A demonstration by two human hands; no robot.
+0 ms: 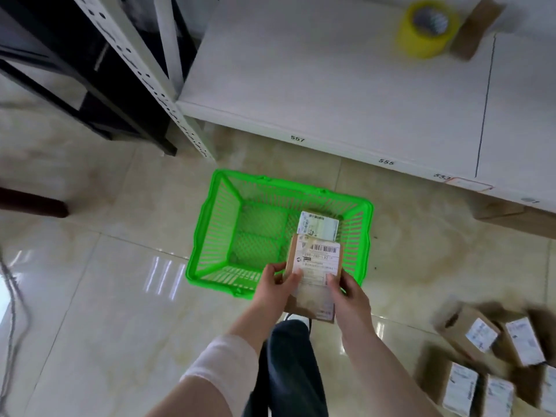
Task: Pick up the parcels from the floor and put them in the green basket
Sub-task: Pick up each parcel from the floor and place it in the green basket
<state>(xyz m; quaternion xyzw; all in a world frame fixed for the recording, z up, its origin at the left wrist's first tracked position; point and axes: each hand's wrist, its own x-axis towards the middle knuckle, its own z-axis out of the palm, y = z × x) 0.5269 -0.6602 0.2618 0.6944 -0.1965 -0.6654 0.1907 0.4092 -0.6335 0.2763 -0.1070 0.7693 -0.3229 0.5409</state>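
One parcel (316,260) is hanging over the green basket's (215,224) near rim; left hand (276,285) and right hand (349,293) are gripping it. Room is lying open leftward inside.

left half of the green basket (216,233) lies free; a parcel (319,225) occupies its far right corner.

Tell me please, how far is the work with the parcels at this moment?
Done: one labelled parcel lies inside the green basket. In hand: the left hand and right hand hold a second parcel over the basket's near edge, not yet released. Left: several parcels lie on the floor at the right.
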